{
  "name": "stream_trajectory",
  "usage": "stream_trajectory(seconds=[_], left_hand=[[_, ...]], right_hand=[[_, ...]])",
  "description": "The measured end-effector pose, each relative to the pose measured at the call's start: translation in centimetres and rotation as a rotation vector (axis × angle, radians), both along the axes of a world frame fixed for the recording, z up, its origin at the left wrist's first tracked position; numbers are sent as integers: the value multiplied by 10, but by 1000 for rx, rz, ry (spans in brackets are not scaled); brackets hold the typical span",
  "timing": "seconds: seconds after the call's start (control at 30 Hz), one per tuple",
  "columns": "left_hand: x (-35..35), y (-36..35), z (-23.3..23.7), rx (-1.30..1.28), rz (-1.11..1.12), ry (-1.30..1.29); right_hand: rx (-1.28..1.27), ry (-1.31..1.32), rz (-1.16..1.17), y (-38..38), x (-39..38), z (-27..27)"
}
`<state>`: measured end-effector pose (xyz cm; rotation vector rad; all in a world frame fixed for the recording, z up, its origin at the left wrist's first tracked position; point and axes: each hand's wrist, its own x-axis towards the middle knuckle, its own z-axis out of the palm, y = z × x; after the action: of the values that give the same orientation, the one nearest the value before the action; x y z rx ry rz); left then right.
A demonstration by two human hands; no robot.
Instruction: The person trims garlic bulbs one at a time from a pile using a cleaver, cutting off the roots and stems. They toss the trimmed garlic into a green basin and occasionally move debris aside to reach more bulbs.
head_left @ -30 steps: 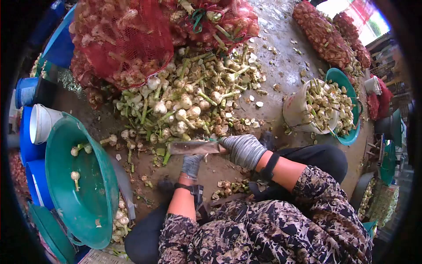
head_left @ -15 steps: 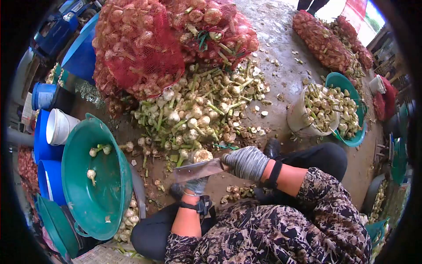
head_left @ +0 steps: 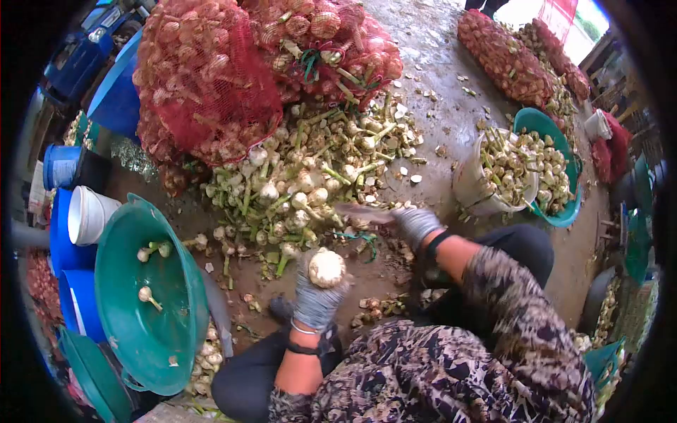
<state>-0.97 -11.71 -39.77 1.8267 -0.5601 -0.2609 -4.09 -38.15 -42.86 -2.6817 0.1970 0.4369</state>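
Note:
In my left hand [head_left: 315, 299], gloved in grey, is a garlic bulb [head_left: 327, 268] with its pale, trimmed face turned up. My right hand [head_left: 417, 224], also gloved, grips the handle of a broad-bladed knife [head_left: 365, 213]. The blade points left, blurred, over the near edge of a garlic pile [head_left: 303, 190] and apart from the bulb. Green stems are still on many bulbs in the pile. Scraps of garlic [head_left: 381, 307] lie on the ground between my legs.
A large green basin [head_left: 116, 282] with a few bulbs stands at the left. Full red mesh sacks [head_left: 211, 84] rise behind the pile. At the right are a white bucket [head_left: 471, 185] and a green tub [head_left: 575, 187], both holding garlic. Part of a person shows at the top.
The knife and my right hand have moved up and away from the bulb. My left hand now shows more fully, with the bulb raised into clear view. The whole view has shifted slightly.

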Motion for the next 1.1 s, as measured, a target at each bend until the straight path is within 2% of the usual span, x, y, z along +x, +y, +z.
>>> stream_trajectory(seconds=[0.03,0.07,0.1,0.17,0.23,0.27,0.3,0.37,0.4,0.43,0.47,0.5,0.53,0.57,0.63,0.67,0.7,0.77,0.8,0.87,0.9,0.97,1.0,1.03,1.1], left_hand=[[9,2,16,129,-37,-206],[18,4,13,128,-19,-209],[21,6,6,32,17,-105],[29,-10,-11,-91,47,-9],[25,-21,-27,-461,65,584],[35,-24,-33,-42,-124,124],[34,-27,-40,-45,-130,130],[31,-29,-45,-263,78,206],[31,-28,-44,-368,186,241],[29,-23,-42,-365,195,243],[29,-22,-14,-585,183,703],[28,-21,1,-802,162,1167],[30,-7,-64,-608,23,921],[34,-4,-78,-611,28,922],[44,2,-100,-683,-346,797],[59,22,-178,-426,-428,463],[55,18,-154,-430,-425,462],[39,10,-93,487,-210,-351],[34,3,-59,487,-212,-351],[28,-8,-9,-241,166,588],[26,-5,-10,-234,161,588],[28,0,-14,-205,243,495],[29,2,-13,-125,213,381],[31,1,-13,-132,225,383],[32,-1,-12,187,75,-90]], right_hand=[[21,49,-114,-12,6,0],[26,104,-202,-17,17,7],[47,140,-170,-9,25,9],[477,-227,-139,22,13,14],[1042,-44,-340,55,11,37],[1058,8,-341,63,10,33],[1068,60,-330,66,13,32],[966,42,-270,65,13,42],[901,-144,-220,67,13,49],[835,-327,-171,69,12,51],[694,-257,-119,66,12,48],[696,-249,-115,64,11,47],[596,-216,-4,64,10,46],[494,-185,107,63,10,48],[455,-224,142,61,4,56],[435,-243,185,58,4,62],[414,-263,230,56,5,67],[365,-268,228,52,8,75],[279,-184,229,49,11,77],[207,-38,164,38,14,65],[121,59,125,21,17,39],[328,-100,-27,-32,12,-112],[14,198,-19,1,22,22],[8,201,-7,19,26,52],[815,87,-398,48,20,74]])
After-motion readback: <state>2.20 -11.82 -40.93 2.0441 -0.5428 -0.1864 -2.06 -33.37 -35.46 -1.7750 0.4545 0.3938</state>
